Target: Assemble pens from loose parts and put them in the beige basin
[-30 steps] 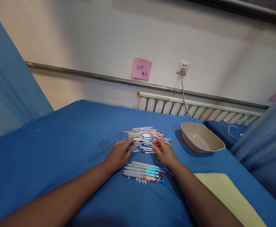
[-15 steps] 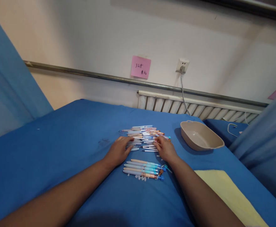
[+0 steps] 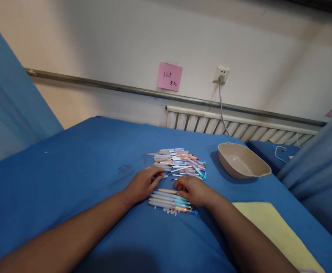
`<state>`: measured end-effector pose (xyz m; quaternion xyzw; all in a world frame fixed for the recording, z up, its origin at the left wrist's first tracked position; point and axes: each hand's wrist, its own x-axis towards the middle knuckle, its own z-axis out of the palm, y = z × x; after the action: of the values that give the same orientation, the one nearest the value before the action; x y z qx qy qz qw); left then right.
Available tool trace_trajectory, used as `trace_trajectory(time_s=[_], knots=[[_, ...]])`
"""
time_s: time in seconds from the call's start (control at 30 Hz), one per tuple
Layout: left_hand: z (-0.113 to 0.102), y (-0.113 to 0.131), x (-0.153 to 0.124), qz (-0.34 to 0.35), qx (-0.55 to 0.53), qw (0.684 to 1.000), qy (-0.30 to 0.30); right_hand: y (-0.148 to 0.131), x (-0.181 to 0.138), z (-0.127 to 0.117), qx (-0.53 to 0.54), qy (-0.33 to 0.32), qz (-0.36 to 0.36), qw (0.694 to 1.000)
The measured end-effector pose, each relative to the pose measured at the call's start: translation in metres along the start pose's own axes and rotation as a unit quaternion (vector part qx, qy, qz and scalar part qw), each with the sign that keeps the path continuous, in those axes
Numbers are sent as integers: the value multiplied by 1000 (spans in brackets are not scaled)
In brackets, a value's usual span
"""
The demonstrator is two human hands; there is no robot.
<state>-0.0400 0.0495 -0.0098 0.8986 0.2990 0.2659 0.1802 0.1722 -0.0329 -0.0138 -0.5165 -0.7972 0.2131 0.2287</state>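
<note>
My left hand (image 3: 143,183) lies at the left edge of a loose pile of pens and thin white refills (image 3: 180,163). Its thumb and index finger curl together by the pale pen ends, and what is between them is too small to make out. Below the pile, several pens (image 3: 168,203) lie side by side in a row, with pale barrels and teal, orange or blue ends. My right hand (image 3: 196,190) rests over the right end of the row's top pen. Its fingers are bent together, and what they hold is hidden. Small whitish bits (image 3: 170,211) lie below the row.
A beige plastic basin (image 3: 242,161) stands right of the pile. A yellow cloth (image 3: 274,231) lies at the right front on the blue-covered surface (image 3: 69,170). Behind are a metal rail (image 3: 111,86), a radiator (image 3: 200,123) and a plugged socket (image 3: 221,75). Blue curtains hang at both sides.
My right hand has come from the pile's right side toward me, onto the upper right of the pen row. My left hand has shifted slightly downward. Some refills in the pile lie differently.
</note>
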Motion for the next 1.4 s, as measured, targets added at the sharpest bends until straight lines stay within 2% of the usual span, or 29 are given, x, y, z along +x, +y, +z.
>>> trace_trajectory(time_s=[0.2, 0.27, 0.37, 0.5, 0.63, 0.8, 0.97, 1.13, 1.3, 1.4], knots=[[0, 7, -2, 28, -16, 998, -47, -4, 1, -2, -89, 33, -9, 995], [0, 8, -2, 48, -18, 996, -72, -3, 2, 1, -73, 46, 3, 996], [1, 9, -2, 71, -13, 993, -91, 1, 5, 7, 13, 73, 23, 997], [-1, 8, -2, 50, 12, 996, -76, 7, 8, 12, 85, 127, 51, 987], [-3, 7, -1, 55, 25, 996, -58, 10, 10, 10, 78, 115, 51, 989], [-2, 8, -1, 63, 8, 998, -7, 14, 11, 10, 97, 137, 41, 985], [-5, 12, -2, -14, -24, 999, -34, 12, 11, 10, 94, 139, 33, 985], [-5, 11, -2, 22, -37, 999, -4, 9, 11, 12, 79, 158, 29, 984], [-4, 9, -2, -28, -32, 999, -5, 10, 11, 14, 80, 173, 25, 981], [-5, 12, -2, 11, -37, 999, -2, 10, 11, 15, 80, 175, 21, 981]])
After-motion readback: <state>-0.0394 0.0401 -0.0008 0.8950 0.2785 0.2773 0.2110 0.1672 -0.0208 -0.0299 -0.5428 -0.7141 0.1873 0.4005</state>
